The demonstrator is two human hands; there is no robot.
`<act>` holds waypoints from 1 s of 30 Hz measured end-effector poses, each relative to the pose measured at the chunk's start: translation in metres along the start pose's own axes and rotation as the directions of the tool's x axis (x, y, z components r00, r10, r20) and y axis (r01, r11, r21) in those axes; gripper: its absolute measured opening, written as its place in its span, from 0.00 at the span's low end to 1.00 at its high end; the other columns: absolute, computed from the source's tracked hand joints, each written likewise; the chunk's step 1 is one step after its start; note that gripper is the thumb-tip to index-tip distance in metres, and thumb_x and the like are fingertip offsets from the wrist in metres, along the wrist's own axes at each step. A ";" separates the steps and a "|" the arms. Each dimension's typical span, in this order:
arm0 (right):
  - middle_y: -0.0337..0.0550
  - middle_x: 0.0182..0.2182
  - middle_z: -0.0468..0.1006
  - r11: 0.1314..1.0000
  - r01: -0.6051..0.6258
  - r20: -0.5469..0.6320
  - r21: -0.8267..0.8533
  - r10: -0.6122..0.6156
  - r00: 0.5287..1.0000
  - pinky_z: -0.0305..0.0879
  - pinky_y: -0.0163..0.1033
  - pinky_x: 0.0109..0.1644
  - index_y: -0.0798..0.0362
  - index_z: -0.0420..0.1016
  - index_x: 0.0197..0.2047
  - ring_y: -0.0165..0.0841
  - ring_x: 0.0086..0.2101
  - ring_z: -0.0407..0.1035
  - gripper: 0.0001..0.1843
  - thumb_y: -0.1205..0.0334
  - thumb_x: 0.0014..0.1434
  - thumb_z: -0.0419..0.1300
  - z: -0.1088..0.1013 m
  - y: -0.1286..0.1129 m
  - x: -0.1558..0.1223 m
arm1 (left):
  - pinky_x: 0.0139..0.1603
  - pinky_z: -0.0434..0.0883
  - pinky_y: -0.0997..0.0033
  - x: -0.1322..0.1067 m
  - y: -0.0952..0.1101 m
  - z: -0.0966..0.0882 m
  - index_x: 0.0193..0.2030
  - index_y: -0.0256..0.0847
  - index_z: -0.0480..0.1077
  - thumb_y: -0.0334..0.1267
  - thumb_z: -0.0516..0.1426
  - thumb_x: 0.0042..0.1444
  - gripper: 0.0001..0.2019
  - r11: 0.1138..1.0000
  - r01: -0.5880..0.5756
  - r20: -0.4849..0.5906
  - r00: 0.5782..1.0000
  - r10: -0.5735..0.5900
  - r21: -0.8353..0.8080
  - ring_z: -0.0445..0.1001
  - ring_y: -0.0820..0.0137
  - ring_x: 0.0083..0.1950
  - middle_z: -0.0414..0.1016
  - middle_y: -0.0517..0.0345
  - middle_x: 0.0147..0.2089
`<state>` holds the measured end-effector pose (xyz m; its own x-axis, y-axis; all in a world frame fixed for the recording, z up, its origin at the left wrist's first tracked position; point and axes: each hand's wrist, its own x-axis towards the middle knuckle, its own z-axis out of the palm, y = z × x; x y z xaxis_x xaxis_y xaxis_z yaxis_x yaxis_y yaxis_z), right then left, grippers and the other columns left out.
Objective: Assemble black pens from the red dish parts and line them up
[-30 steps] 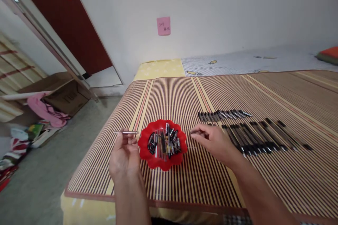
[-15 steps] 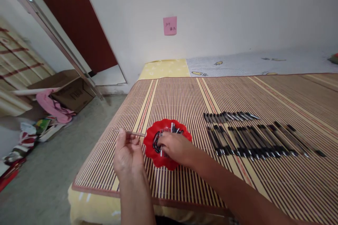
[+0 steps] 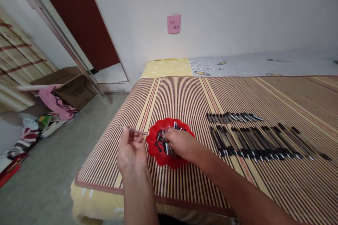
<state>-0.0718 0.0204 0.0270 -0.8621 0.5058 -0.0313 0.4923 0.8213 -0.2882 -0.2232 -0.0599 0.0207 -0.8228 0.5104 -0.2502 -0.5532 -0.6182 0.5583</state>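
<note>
My left hand (image 3: 131,150) is raised just left of a red scalloped dish (image 3: 156,155) and pinches a thin pen refill (image 3: 133,130) that lies level, pointing left. My right hand (image 3: 181,143) is down in the dish among several small black and silver pen parts (image 3: 161,139), fingers curled onto them; what they grip is hidden. To the right on the striped bamboo mat (image 3: 185,98) lie a long row of assembled black pens (image 3: 258,140) and a shorter row of pens (image 3: 233,117) behind it.
The mat covers a bed with a yellow sheet (image 3: 165,68); its front edge is close to me. A cardboard box (image 3: 71,88), pink cloth (image 3: 54,102) and clutter sit on the floor at left. A pink note (image 3: 173,24) is stuck on the white wall.
My right hand moved left from beside the pen rows into the red dish and now rests among the parts. My left hand kept the refill, shifting slightly right.
</note>
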 end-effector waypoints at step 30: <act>0.44 0.36 0.78 0.880 0.062 -0.157 0.471 0.014 0.987 0.66 0.36 0.40 0.56 0.75 0.39 0.32 0.35 0.72 0.07 0.71 0.58 0.57 0.011 -0.010 -0.007 | 0.27 0.65 0.81 -0.017 -0.012 0.016 0.34 0.35 0.72 0.30 0.62 0.58 0.03 0.997 0.059 0.063 0.996 -0.062 0.048 0.70 0.77 0.28 0.74 0.57 0.30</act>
<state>-0.0719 0.0057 0.0199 -0.8252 0.5529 0.1155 0.3231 0.6298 -0.7063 -0.2003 -0.0517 0.0306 -0.7769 0.5843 -0.2345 -0.5942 -0.5571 0.5801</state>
